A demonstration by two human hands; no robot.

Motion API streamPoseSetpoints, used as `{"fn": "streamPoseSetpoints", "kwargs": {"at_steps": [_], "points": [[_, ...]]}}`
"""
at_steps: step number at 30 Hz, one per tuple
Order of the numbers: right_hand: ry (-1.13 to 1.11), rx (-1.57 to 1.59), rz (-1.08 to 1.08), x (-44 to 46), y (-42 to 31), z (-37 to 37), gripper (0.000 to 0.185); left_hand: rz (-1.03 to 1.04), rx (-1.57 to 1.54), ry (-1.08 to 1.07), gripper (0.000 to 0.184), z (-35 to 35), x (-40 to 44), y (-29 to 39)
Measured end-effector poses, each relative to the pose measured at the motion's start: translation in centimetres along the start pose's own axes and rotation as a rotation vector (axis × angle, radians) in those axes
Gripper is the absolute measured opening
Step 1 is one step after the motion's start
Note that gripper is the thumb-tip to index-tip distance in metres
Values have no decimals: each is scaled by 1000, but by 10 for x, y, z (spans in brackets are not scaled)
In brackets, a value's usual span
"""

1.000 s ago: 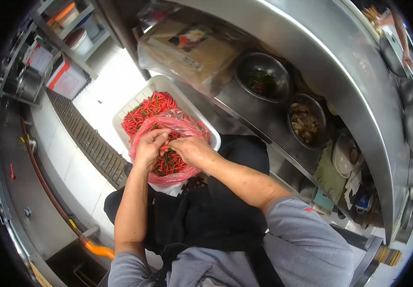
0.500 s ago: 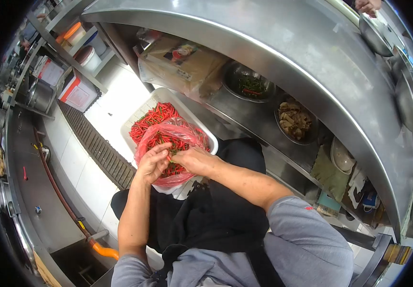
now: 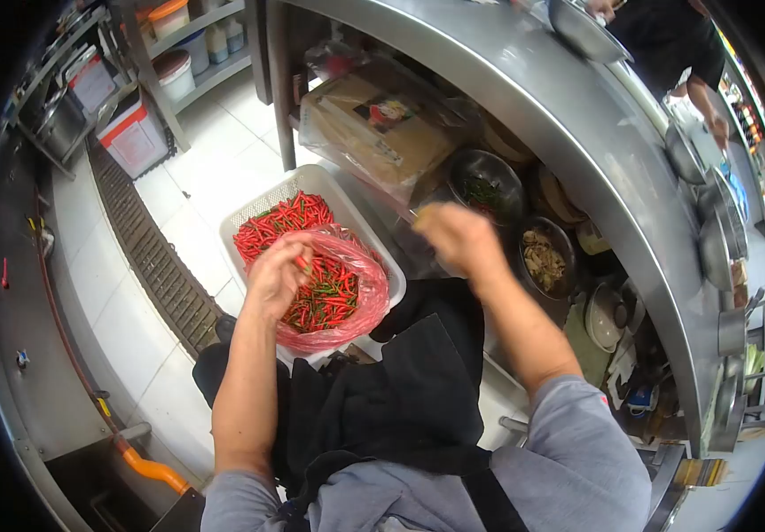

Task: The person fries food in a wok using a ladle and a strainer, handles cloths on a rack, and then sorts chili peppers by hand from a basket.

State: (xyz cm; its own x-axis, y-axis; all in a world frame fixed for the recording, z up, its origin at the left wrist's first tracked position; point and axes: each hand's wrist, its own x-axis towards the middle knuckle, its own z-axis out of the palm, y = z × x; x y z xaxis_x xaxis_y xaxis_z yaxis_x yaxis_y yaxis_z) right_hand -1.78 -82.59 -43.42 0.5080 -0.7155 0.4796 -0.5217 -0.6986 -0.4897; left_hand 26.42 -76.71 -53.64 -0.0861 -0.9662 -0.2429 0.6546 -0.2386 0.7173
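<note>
Head view: the left hand [image 3: 278, 282] is over the mouth of a red translucent plastic bag [image 3: 373, 288], its fingers curled and pinching a red chili [image 3: 302, 262] near the fingertips. The bag lies open, its rim crumpled outward, with red and green chilies [image 3: 327, 297] inside it. It sits in the near part of a white perforated plastic basket [image 3: 233, 215], and more red chilies [image 3: 280, 222] are heaped in the far part, just beside the bag.

The right hand [image 3: 462, 238] is off to the right of the basket, in front of the steel shelving and near a round metal bowl [image 3: 496, 165] that holds green and red pieces. That hand is blurred, its fingers bent; whether they pinch anything, I cannot tell. A second metal bowl [image 3: 568, 277], with pale brown pieces in it, stands close to the first. A flat package [image 3: 364, 129] wrapped in clear plastic lies on the shelf, to the left of the bowls. Left of the basket, a drain grate [image 3: 147, 248] runs along the white tiled floor [image 3: 169, 191]. Beyond the steel counter [image 3: 524, 89], at the upper right, is another person in black [image 3: 666, 44]
</note>
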Motion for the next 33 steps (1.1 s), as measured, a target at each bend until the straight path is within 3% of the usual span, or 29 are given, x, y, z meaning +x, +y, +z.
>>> {"fn": "streamPoseSetpoints", "kwargs": {"at_steps": [1, 3, 5, 6, 8, 11, 14, 18, 20, 21, 23, 24, 26, 31, 33], "points": [[23, -217, 118, 9, 24, -15, 18, 4, -16, 0, 20, -3, -1, 3], [98, -380, 106, 24, 65, -36, 21, 54, -92, 61, 20, -3, -6, 10], [-60, -638, 387, 25, 93, -45, 22, 40, -91, 74, 21, -1, -11, 13], [-66, -646, 383, 28, 99, -47, 22, 21, -59, 69, 20, -2, -13, 13], [-384, -697, 534, 29, 112, -50, 23, 1, -32, 66, 20, -3, -17, 12], [-495, -804, 657, 14, 169, -35, 23, -22, 34, 53, 17, -2, -20, 10], [-414, -763, 662, 10, 191, -29, 23, -26, 69, 82, 16, -2, -21, 8], [-530, -777, 604, 28, 141, -45, 24, -29, 118, 97, 15, -5, -20, 7], [-287, -745, 354, 21, 151, -51, 22, -20, 133, 100, 15, -5, -18, 6], [-290, -749, 349, 19, 149, -53, 22, -21, 141, 93, 15, -3, -17, 5], [-111, -275, 804, 15, 139, -58, 23, -19, 145, 88, 15, -1, -13, 3], [-114, -278, 800, 15, 137, -60, 23, -31, 170, 73, 15, 0, -11, 1], [-41, 142, 798, 13, 133, -61, 22, -42, 194, 66, 15, -1, -7, -5], [-91, 324, 681, 29, 15, -13, 18, -25, 65, -96, 27, 8, -7, -13], [-214, 225, 429, 25, -18, 21, 17, -34, 16, -153, 29, 21, -10, -16]]}}
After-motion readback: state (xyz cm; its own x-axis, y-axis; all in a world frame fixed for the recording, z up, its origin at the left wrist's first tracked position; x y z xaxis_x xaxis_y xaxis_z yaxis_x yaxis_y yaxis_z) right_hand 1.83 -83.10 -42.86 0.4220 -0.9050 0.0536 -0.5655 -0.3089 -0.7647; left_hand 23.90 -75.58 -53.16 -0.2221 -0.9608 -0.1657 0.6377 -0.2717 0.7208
